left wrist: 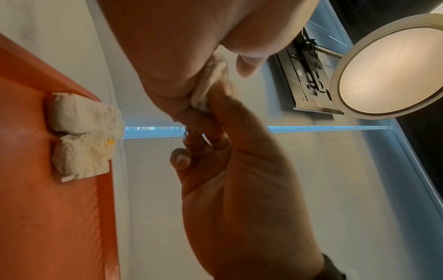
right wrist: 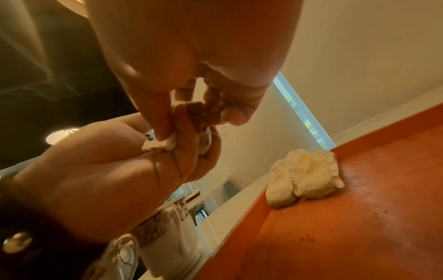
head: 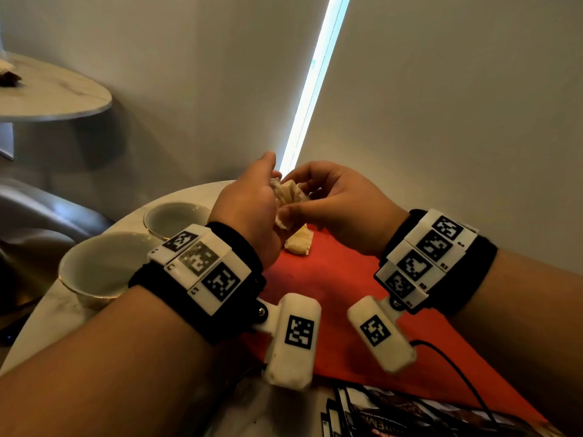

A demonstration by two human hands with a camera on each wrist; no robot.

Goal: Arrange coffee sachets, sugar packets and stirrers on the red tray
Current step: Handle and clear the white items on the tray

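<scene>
Red tray: flat red plastic tray (head: 334,279) on the round pale marble table (head: 176,197), beneath both hands.
Held packet: crumpled white paper sugar packet (head: 288,197), raised above the tray's far left part, between the two hands.
Left hand: left hand (head: 249,209) has thumb and fingers curled round the packet's left side.
Right hand: right hand (head: 340,206) pinches the packet's right side with its fingertips (right wrist: 165,132).
Packet axis: too crumpled to tell its long axis or which way it points.
Packets on tray: two white paper sugar packets (left wrist: 81,136) touch side by side at the tray's far left edge, ends overhanging the rim.
Cups: two white ceramic cups (head: 104,269), left of the tray.
Near edge: dark printed coffee sachets (head: 394,414) fanned on the table by the tray's near edge.
</scene>
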